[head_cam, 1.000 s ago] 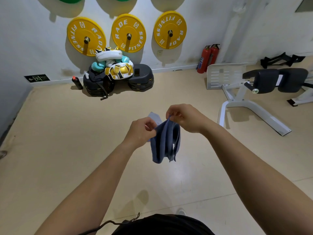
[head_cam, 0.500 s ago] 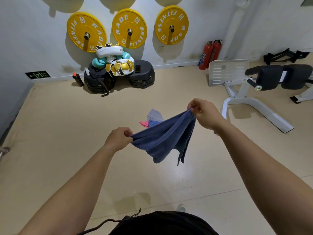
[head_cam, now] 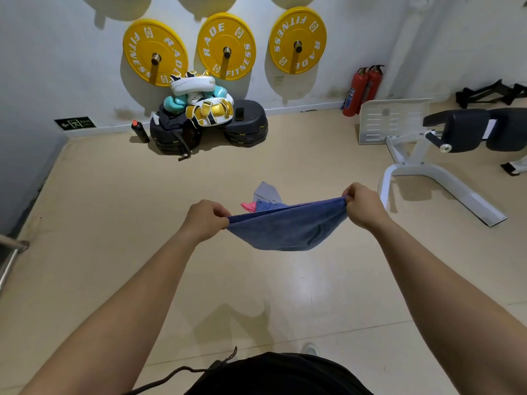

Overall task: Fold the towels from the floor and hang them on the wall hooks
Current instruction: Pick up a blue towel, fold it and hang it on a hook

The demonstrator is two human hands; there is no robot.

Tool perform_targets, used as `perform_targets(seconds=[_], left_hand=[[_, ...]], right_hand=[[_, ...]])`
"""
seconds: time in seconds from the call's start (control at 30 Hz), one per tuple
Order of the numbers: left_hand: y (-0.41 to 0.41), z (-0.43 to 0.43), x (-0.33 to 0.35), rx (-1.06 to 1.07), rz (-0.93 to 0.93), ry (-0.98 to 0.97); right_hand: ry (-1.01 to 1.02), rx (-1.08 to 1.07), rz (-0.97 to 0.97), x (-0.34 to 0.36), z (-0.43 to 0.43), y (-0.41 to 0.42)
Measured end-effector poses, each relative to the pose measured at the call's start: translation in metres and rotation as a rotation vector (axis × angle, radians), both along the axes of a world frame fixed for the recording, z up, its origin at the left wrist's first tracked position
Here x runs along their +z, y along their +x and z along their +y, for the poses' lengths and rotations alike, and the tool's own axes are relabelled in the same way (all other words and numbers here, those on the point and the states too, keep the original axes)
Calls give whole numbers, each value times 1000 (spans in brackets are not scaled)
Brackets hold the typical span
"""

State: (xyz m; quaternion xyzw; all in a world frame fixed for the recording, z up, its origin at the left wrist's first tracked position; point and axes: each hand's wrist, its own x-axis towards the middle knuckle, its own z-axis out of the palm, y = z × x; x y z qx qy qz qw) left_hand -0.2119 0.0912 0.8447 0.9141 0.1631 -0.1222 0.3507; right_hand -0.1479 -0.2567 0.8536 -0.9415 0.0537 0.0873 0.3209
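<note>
The fingers of the left hand (head_cam: 206,220) are curled shut, pinching 1 end of the blue towel (head_cam: 288,230) between thumb and forefinger. The right hand (head_cam: 361,206) is closed the same way on the opposite end, a little higher and farther from the body. Between the 2 hands the towel's upper edge runs nearly straight, and the cloth below it sags in a shallow curve, clear of the beige floor (head_cam: 114,209). A small mark shows near the towel's right end, too blurred to read.

Just beyond the towel, on the floor, lies a small heap of other cloths (head_cam: 263,199): a grey piece on top, a pink one at the left, a blue one partly hidden by the held towel. How many there are in all I cannot tell.

Farther off, against the white wall, 2 black stacks of plates (head_cam: 248,129) sit on the floor, piled with white, gold and teal padded gear (head_cam: 204,104); a dark flat object, perhaps a phone, rests on the right stack. A black bottle (head_cam: 140,132) stands beside the left stack. Above them 3 yellow weight plates (head_cam: 226,47) hang on wall pegs. To the right stand 2 red fire extinguishers (head_cam: 362,91) and a white-framed bench (head_cam: 422,163) with black pads.
</note>
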Motion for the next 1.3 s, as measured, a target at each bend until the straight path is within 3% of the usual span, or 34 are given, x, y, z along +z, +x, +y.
perform_targets(seconds=[0.27, 0.37, 0.53, 0.67, 0.8, 1.0, 1.3], left_hand=[[-7, -8, 14, -202, 11, 47], [-3, -6, 15, -215, -77, 54], [15, 5, 20, 23, -311, -92], [24, -9, 20, 245, -378, -218], [20, -36, 14, 413, -324, -250], [-2, -98, -8, 298, -223, -570], [-28, -119, -19, 152, -251, -533]], right_hand=[[54, -32, -86, 16, 0, 8], [112, -5, -117, 23, -2, 11], [196, -41, -127, 13, -9, 6], [325, -243, -99, -8, -2, 1], [492, -389, -52, -11, 16, -9], [728, -265, 52, -2, 77, -59], [766, -200, 22, -5, 100, -91]])
